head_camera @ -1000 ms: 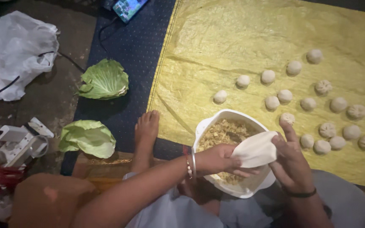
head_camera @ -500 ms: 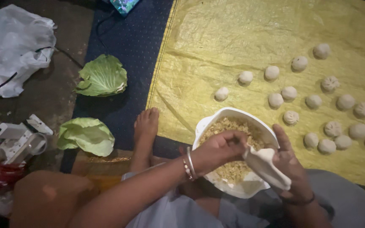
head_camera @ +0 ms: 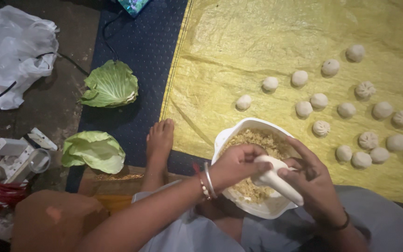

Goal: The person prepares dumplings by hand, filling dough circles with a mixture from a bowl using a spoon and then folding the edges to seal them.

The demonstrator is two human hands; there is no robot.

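Far up and to the left of your hands, a small glossy package (head_camera: 134,5) in teal with a patterned face pokes in at the top edge, lying on the dark blue dotted mat (head_camera: 141,51). Further left a crumpled white plastic bag (head_camera: 12,51) sits on the bare floor, and low on the left a white boxy thing (head_camera: 17,156) rests beside something red – what either is, you cannot tell.

Two crinkled green cabbage leaves lie left of your hands, one (head_camera: 110,85) higher, one (head_camera: 93,150) lower, near your bare foot (head_camera: 159,140). To the right spreads a wrinkled yellow woven sheet (head_camera: 257,42), dotted with round pale dumplings (head_camera: 319,101), some smooth, some pleated on top.

Directly under your hands sits a white plastic bowl (head_camera: 239,128) of crumbly tan filling (head_camera: 257,137).

Your left hand (head_camera: 236,165), bangles at the wrist, curls its fingers closed over the upper end of a soft white dough wrapper (head_camera: 276,179) – folded into a long, smooth roll. Your right hand (head_camera: 313,179) cups the wrapper from beneath and the side, fingers bent around it, thumb pressing its lower part. Both hands are clamped on the dough, which hangs over the bowl's near right rim
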